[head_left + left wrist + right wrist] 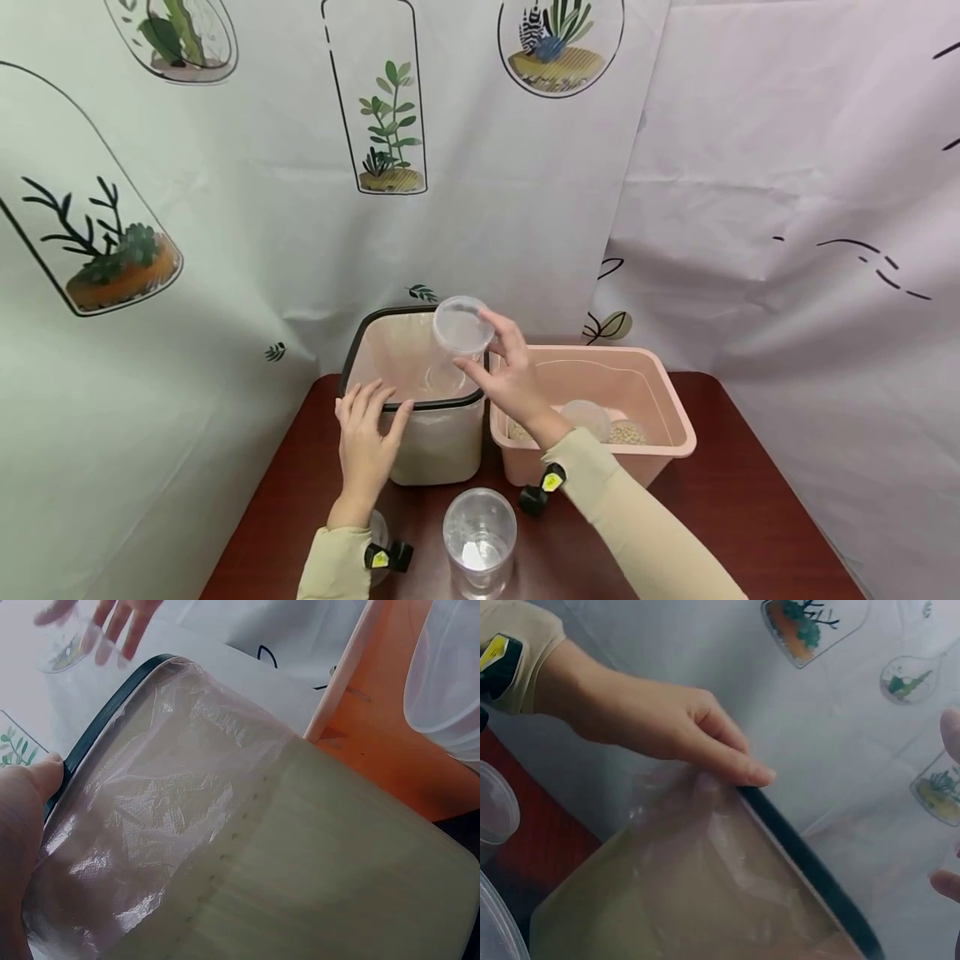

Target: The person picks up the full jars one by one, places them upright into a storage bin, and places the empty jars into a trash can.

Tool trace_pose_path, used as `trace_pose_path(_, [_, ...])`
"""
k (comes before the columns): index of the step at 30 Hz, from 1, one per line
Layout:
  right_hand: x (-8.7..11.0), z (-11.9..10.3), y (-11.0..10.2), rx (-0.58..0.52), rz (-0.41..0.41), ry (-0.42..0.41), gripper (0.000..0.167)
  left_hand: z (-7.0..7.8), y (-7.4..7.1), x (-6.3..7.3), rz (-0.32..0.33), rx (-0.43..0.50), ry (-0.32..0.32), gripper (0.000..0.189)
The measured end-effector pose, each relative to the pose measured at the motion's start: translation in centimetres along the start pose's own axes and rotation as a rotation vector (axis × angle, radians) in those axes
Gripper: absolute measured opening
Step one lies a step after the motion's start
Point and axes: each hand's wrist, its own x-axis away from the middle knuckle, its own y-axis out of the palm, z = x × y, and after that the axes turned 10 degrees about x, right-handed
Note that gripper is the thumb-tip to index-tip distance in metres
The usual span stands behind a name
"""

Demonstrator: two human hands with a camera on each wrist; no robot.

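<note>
My right hand (513, 379) holds a round clear plastic lid (461, 325) between thumb and fingers, above the back right of the bin's mouth. The bin (438, 446) is pale, with a black rim and a thin plastic liner (161, 795) folded over its side. At the bin's front left, my left hand (367, 442) grips the rim. In the left wrist view its thumb (45, 776) presses on the black edge. A translucent shape shows inside the bin; I cannot tell whether it is the liner or a container.
A pink tub (667, 400) beside the bin holds pale beans (626, 432) and a clear round container (587, 417). An open clear jar (480, 533) stands in front. Another clear lidded container (495, 802) sits left, partly hidden by my left forearm. Printed cloth hangs behind the table (750, 500).
</note>
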Motion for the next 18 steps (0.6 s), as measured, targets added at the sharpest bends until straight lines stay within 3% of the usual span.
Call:
trace_pose_path(8, [1.4, 3.1, 3.4, 0.062, -0.160, 0.026, 0.070, -0.2, 0.0, 0.1, 0.025, -0.005, 0.012, 0.032])
trace_pose_path(18, [2.0, 4.2, 4.5, 0.230, -0.334, 0.011, 0.066, 0.2, -0.3, -0.1, -0.014, -0.011, -0.005, 0.034])
